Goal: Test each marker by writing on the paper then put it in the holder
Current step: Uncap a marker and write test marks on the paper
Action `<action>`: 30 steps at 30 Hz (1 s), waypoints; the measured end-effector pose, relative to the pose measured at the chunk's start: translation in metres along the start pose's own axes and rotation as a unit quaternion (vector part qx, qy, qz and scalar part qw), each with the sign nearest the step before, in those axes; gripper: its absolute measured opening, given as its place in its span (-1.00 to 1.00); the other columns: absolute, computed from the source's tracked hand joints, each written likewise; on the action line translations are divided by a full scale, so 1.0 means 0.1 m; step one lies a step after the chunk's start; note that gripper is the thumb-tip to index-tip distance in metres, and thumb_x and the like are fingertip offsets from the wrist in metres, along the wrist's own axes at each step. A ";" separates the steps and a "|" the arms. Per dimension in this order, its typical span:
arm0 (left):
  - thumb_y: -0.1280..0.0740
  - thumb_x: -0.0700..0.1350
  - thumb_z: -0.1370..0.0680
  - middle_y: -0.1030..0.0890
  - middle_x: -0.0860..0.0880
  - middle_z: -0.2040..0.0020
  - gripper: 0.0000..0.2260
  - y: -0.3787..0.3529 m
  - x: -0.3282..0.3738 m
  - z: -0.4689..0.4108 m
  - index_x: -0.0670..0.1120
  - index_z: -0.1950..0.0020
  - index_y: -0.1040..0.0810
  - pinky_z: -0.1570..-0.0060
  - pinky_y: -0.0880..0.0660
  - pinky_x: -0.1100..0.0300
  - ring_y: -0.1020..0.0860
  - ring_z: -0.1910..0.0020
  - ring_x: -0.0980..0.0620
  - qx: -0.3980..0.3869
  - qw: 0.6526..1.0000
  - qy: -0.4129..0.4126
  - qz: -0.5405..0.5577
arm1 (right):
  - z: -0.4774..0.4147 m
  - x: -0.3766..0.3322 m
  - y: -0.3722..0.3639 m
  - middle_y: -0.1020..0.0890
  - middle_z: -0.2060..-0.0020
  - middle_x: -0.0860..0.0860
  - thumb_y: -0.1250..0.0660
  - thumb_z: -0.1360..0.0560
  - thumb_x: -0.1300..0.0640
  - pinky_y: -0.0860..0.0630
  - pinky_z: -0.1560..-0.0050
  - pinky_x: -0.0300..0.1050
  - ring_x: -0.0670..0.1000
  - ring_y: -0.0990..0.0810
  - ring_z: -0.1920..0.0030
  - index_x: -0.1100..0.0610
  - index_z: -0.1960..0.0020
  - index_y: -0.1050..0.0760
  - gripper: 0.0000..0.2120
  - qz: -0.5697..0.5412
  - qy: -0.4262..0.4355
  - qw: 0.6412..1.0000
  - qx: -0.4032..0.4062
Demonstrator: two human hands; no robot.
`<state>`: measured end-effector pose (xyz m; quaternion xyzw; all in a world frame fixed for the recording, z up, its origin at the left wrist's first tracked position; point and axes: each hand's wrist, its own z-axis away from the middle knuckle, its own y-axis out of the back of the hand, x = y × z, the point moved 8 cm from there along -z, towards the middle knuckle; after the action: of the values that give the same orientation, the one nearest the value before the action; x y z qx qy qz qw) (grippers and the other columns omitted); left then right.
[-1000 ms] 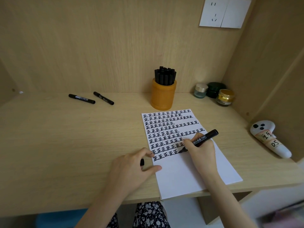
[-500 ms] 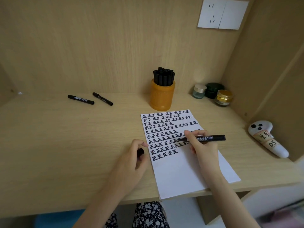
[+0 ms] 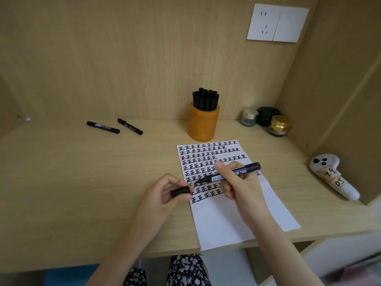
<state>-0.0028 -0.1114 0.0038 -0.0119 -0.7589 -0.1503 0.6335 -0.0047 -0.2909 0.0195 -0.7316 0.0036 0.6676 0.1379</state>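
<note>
Pinching the uncapped marker (image 3: 248, 168) in my right hand (image 3: 237, 184), tip over the written rows on the paper (image 3: 226, 219). My left hand (image 3: 165, 196) has its fingers curled round a black cap (image 3: 180, 191) at the sheet's left edge. The orange holder (image 3: 203, 125) sits just behind the paper.

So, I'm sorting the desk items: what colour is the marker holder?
Amber orange; the holder shows best in the head view.

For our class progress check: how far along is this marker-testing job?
Done: the orange cylindrical holder is packed with black markers, and the white paper sheet carries rows of test marks. In hand: the right hand holds an uncapped black marker; the left hand pinches its black cap. Remaining: two loose black markers.
</note>
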 end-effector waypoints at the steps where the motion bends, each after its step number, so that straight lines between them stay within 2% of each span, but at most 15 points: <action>1: -0.46 -0.13 -0.35 -0.68 0.14 0.03 -0.77 0.01 0.01 0.00 -0.11 0.04 -0.54 -0.05 -0.52 0.33 -0.63 0.02 0.20 0.005 1.000 -0.002 0.012 | 0.01 0.00 -0.02 -0.29 0.56 0.04 -0.42 -0.45 0.16 -0.13 0.53 -0.26 -0.05 -0.21 0.55 0.00 0.44 -0.38 -0.65 -0.004 0.001 1.000 0.000; 8: -0.47 -0.17 -0.34 -0.68 0.16 0.12 -0.78 0.04 0.09 0.03 -0.11 0.05 -0.56 0.11 -0.49 0.43 -0.65 0.13 0.18 0.038 0.998 -0.009 0.052 | 0.06 0.05 -0.11 -0.32 0.58 0.01 -0.40 -0.48 0.20 -0.19 0.54 -0.28 -0.06 -0.24 0.56 0.09 0.36 -0.33 -0.68 -0.001 -0.004 1.000 -0.011; 11: -0.47 -0.21 -0.34 -0.68 0.14 0.13 -0.78 0.00 0.11 0.04 -0.14 0.06 -0.56 0.14 -0.48 0.45 -0.65 0.14 0.20 0.036 0.997 -0.008 0.062 | 0.08 0.07 -0.18 -0.38 0.58 0.02 -0.43 -0.44 0.16 -0.22 0.53 -0.29 -0.05 -0.28 0.56 0.09 0.36 -0.39 -0.72 0.014 -0.005 0.999 -0.038; 15: -0.49 -0.31 -0.33 -0.69 0.10 0.16 -0.80 0.02 0.13 0.03 -0.19 0.11 -0.57 0.19 -0.49 0.45 -0.65 0.19 0.20 0.061 0.995 -0.013 0.073 | 0.13 0.09 -0.28 -0.49 0.52 0.05 -0.43 -0.36 0.02 -0.28 0.48 -0.29 -0.07 -0.39 0.52 0.10 0.32 -0.57 -0.83 0.041 -0.007 0.994 -0.097; 18: -0.51 -0.30 -0.31 -0.69 0.13 0.20 -0.83 0.04 0.17 0.05 -0.14 0.18 -0.60 0.20 -0.50 0.44 -0.65 0.20 0.21 0.085 0.994 -0.018 0.073 | 0.13 0.05 -0.29 -0.50 0.52 0.05 -0.41 -0.38 0.03 -0.28 0.48 -0.30 -0.08 -0.39 0.51 0.16 0.31 -0.57 -0.79 0.051 0.002 0.993 -0.103; 20: -0.51 -0.30 -0.30 -0.69 0.14 0.21 -0.84 0.04 0.20 0.05 -0.16 0.18 -0.62 0.23 -0.49 0.46 -0.65 0.23 0.23 0.100 0.992 -0.023 0.074 | 0.12 0.02 -0.30 -0.47 0.54 0.03 -0.42 -0.41 0.09 -0.31 0.47 -0.33 -0.09 -0.38 0.52 0.13 0.36 -0.57 -0.80 0.059 0.006 0.993 -0.098; 22: -0.51 -0.32 -0.29 -0.70 0.10 0.22 -0.84 0.05 0.22 0.04 -0.21 0.18 -0.62 0.26 -0.50 0.45 -0.65 0.26 0.19 0.107 0.990 -0.028 0.086 | 0.09 0.00 -0.30 -0.45 0.55 0.00 -0.41 -0.45 0.15 -0.32 0.44 -0.33 -0.10 -0.35 0.51 0.07 0.39 -0.58 -0.76 0.069 0.016 0.993 -0.096; 25: -0.51 -0.32 -0.29 -0.70 0.02 0.24 -0.84 0.06 0.24 0.01 -0.21 0.18 -0.63 0.29 -0.52 0.41 -0.67 0.27 0.10 0.107 0.987 -0.022 0.117 | 0.07 -0.06 -0.33 -0.44 0.54 -0.04 -0.41 -0.46 0.18 -0.29 0.42 -0.30 -0.10 -0.33 0.49 0.13 0.27 -0.59 -0.87 0.075 0.035 0.991 -0.105; 27: -0.50 -0.29 -0.28 -0.70 -0.04 0.25 -0.83 0.06 0.26 -0.01 -0.20 0.16 -0.63 0.28 -0.54 0.37 -0.68 0.27 0.02 0.104 0.986 -0.023 0.128 | 0.04 -0.08 -0.36 -0.43 0.53 -0.05 -0.41 -0.42 0.13 -0.25 0.43 -0.29 -0.09 -0.32 0.47 0.15 0.21 -0.59 -0.91 0.063 0.042 0.990 -0.115; 30: -0.50 -0.29 -0.28 -0.70 -0.05 0.25 -0.84 0.08 0.31 -0.04 -0.20 0.17 -0.62 0.29 -0.56 0.34 -0.68 0.28 -0.01 0.104 0.985 -0.026 0.132 | 0.00 -0.09 -0.37 -0.39 0.51 0.01 -0.41 -0.37 0.04 -0.22 0.44 -0.28 -0.08 -0.28 0.46 0.17 0.19 -0.60 -0.82 0.062 0.045 0.989 -0.125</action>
<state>-0.0037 -0.1099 0.0355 -0.0499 -0.7782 0.0149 0.6259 0.0012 -0.2568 0.0359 -0.7708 -0.0283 0.6365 0.0038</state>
